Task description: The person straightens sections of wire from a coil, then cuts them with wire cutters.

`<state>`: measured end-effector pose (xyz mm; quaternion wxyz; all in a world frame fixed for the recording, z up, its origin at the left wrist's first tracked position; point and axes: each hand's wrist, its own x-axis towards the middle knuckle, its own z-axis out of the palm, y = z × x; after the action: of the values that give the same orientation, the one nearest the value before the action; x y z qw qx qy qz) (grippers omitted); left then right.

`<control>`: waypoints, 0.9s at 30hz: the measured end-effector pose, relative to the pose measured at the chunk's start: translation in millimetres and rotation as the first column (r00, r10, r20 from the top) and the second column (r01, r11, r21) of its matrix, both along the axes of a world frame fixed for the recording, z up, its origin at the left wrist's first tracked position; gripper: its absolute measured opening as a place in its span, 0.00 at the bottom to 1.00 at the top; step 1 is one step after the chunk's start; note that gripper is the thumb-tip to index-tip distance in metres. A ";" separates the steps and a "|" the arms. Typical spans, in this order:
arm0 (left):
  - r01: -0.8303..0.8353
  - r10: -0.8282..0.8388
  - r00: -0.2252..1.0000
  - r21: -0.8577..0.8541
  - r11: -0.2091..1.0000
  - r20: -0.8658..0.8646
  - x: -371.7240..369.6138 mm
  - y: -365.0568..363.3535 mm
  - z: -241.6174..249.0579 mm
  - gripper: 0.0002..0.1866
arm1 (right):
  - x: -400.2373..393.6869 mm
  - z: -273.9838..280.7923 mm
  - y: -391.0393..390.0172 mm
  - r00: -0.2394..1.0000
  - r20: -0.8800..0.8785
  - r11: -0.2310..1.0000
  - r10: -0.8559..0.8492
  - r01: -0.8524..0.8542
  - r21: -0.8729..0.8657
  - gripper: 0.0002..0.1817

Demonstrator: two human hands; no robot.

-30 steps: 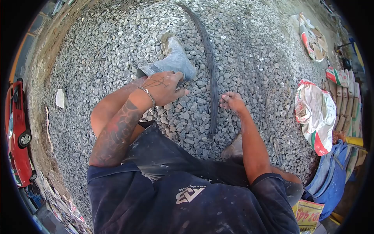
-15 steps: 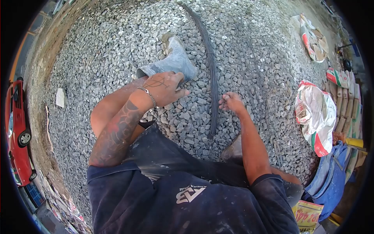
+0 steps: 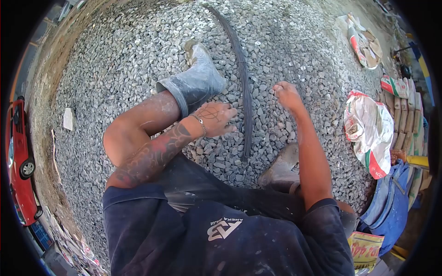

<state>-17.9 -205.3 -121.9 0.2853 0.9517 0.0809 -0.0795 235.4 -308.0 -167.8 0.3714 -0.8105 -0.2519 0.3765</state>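
Note:
A long bundle of thin dark wires [image 3: 245,92] lies curved on the grey gravel. Just left of it, my left hand [image 3: 216,118] hangs palm down, fingers apart and nothing visible in them. On the bundle's right side, my right hand [image 3: 286,94] is raised with its fingers curled together; anything between the fingertips is too small to make out. Neither hand visibly touches the bundle.
Grey rubber boots cover my feet, one [image 3: 195,78] left of the wires, the other [image 3: 282,169] below them. White sacks [image 3: 370,131], stacked bags [image 3: 404,115] and a blue cloth [image 3: 389,202] are at the right. A red car [image 3: 22,161] stands far left.
My left hand has moved right and slightly down, away from the boot, and its fingers have spread. My right hand has moved up and to the right, away from the bundle.

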 end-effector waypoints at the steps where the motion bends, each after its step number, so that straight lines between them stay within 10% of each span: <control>1: -0.008 0.008 0.999 -0.001 1.000 -0.033 3.0 2.3 2.9 0.20 | 4.1 10.4 5.2 0.998 0.020 0.998 0.067 -0.066 -0.023 0.13; 3: -0.033 0.031 0.994 0.018 0.999 0.108 15.9 -7.7 -14.9 0.21 | 13.6 9.5 3.5 0.990 0.049 0.991 0.132 -0.131 -0.035 0.13; 5: -0.055 0.029 0.971 0.104 0.993 0.238 39.6 -39.9 -70.9 0.25 | 25.8 -15.3 -14.2 0.550 0.563 0.735 0.616 -0.659 -0.161 0.12; 9: -0.136 0.149 0.982 0.108 0.985 -0.120 56.4 -73.6 -125.0 0.29 | 18.3 39.4 -51.0 0.584 0.449 0.730 0.676 -0.616 -0.296 0.09; 19: -0.003 0.057 0.974 0.234 0.972 -0.222 63.8 -81.6 -123.0 0.30 | -1.2 184.3 -157.0 0.707 0.170 0.699 0.686 -0.576 -0.423 0.06; 23: -0.033 0.079 0.975 0.220 0.975 -0.206 63.1 -83.9 -130.2 0.31 | 43.4 243.2 -243.4 0.695 0.409 0.739 0.591 -0.264 -0.620 0.06; 27: -0.006 0.057 0.967 0.202 0.979 -0.247 69.9 -79.1 -122.0 0.31 | 83.5 323.5 -291.9 0.327 0.743 0.730 0.584 0.188 -0.657 0.06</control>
<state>52.1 -284.4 -243.9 0.1771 0.9563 0.1392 -0.1865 318.9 -599.8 155.7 -0.1953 -0.9049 -0.3758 -0.0432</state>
